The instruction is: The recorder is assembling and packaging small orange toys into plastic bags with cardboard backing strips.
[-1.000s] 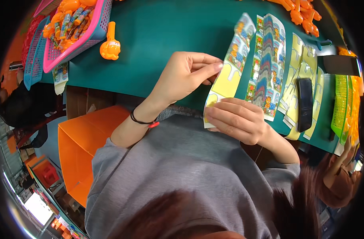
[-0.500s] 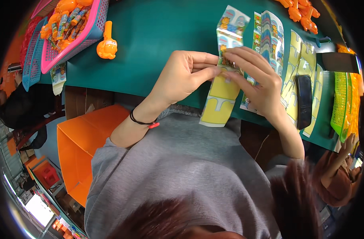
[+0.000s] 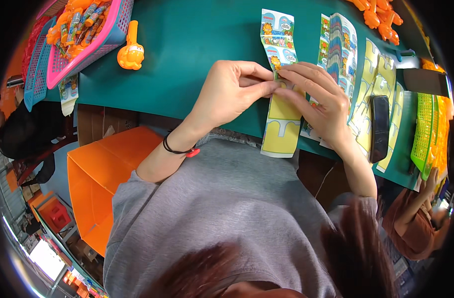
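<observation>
A sticker strip (image 3: 281, 134) hangs over the near edge of the green table, its lower part bare yellow backing and its upper part printed with cartoon stickers. My left hand (image 3: 232, 92) pinches the strip's left edge at its middle, thumb against forefinger. From the right, my right hand (image 3: 319, 97) grips the same place, its fingers bent over the printed side. What lies between the fingertips is mostly hidden. Just right of my right hand are a fanned stack of printed sticker sheets (image 3: 342, 49) and several peeled yellow backing strips (image 3: 368, 74).
A black phone (image 3: 379, 129) lies on the backing strips. At the left stands a pink and blue basket (image 3: 115, 42) of orange toys and tubes, with one orange toy (image 3: 131, 54) beside it. Below is an orange bin (image 3: 107, 174). A green basket (image 3: 425, 129) and another person's arm (image 3: 411, 213) are at right.
The strip has straightened; its upper end has swung left and its lower end right. Both hands keep their pinch at nearly the same place.
</observation>
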### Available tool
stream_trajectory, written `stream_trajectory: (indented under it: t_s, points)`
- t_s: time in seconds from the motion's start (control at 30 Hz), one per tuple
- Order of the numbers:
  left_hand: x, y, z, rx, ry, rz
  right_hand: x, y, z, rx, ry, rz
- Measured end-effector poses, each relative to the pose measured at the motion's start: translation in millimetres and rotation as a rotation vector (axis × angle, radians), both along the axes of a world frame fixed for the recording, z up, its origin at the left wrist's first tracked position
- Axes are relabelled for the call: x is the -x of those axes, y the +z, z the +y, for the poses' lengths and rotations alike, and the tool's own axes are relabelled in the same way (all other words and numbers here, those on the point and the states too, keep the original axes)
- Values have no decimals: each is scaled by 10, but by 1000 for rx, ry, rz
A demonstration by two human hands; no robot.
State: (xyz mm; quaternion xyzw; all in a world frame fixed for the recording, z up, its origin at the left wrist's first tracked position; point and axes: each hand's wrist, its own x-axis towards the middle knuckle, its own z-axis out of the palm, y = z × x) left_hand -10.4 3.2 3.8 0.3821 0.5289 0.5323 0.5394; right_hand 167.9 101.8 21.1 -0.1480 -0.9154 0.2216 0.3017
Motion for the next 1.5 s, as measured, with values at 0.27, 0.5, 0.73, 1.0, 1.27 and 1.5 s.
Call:
stream_trajectory:
  t_s: [0.27, 0.5, 0.73, 1.0, 1.27, 1.5]
  points:
    - [17, -115, 4, -147, -10, 38, -32, -51, 25, 258, -5, -12]
    - [-22, -127, -16, -200, 15, 139, 6, -20, 10, 137, -45, -31]
    - [-33, -139, -5, -215, 4, 200, 4, -26, 55, 221, -28, -32]
    - [-55, -132, -4, -205, 39, 140, 50, -23, 56, 472, -143, -38]
    - [-113, -85, -29, -294, 158, 417, 48, -5, 107, 690, -233, -85]
    - [-323, -45, -87, -553, -55, 784, 95, 35, 242, 534, -160, -219]
